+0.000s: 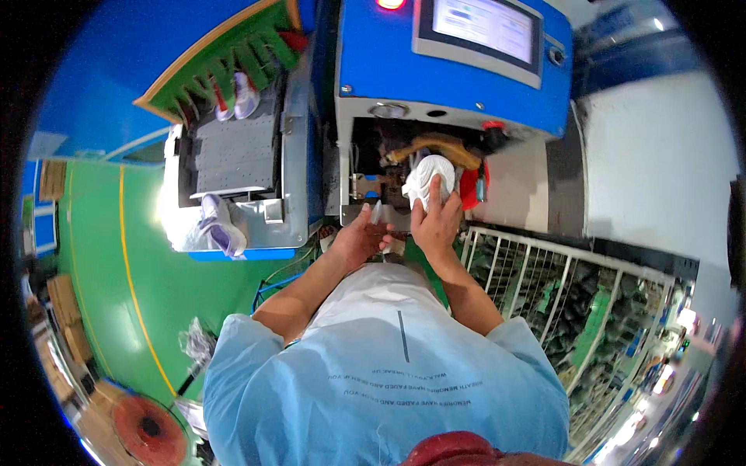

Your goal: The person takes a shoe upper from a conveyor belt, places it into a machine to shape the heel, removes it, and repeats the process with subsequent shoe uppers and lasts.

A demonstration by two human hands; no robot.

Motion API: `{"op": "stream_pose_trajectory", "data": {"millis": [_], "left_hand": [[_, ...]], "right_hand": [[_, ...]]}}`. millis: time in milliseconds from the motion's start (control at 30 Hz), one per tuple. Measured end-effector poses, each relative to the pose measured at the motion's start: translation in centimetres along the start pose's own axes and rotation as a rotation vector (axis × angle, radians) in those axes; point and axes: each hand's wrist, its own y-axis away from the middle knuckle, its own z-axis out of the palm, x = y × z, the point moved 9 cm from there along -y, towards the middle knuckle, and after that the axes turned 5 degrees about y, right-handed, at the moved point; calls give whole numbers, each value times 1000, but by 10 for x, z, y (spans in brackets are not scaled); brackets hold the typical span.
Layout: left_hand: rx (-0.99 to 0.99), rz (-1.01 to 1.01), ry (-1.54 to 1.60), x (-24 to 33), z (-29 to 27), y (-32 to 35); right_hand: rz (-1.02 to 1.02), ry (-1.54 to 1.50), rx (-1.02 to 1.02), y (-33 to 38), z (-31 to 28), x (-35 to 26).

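A white shoe point(432, 175) lies in the opening of a blue machine point(381, 66), its pale ridged sole turned up toward me. My right hand point(437, 221) grips its near end, the fingers spread over the sole. Left of the shoe, by the machine's front metal edge, my left hand point(364, 237) hovers with thumb and fingers apart and loosely curled. A small pale sliver point(377, 211) shows beside its thumb; I cannot make out what it is or whether I touch it. Behind the shoe runs a yellowish-brown curved pad point(435, 146).
The machine carries a lit screen point(483, 29) and a red lamp point(391, 4). On the left, a conveyor point(231, 155) holds shoes under green strip curtains point(241, 66), and another white-and-purple shoe point(221, 225) rests at its near end. A white wire rack point(559, 299) stands at right.
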Motion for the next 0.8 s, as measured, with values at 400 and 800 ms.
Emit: {"op": "stream_pose_trajectory", "data": {"millis": [400, 800], "left_hand": [[-186, -373, -132, -57, 4, 9], [121, -216, -492, -66, -62, 4]], "right_hand": [[-122, -328, -496, 106, -100, -20], [1194, -1957, -297, 71, 77, 4]]}}
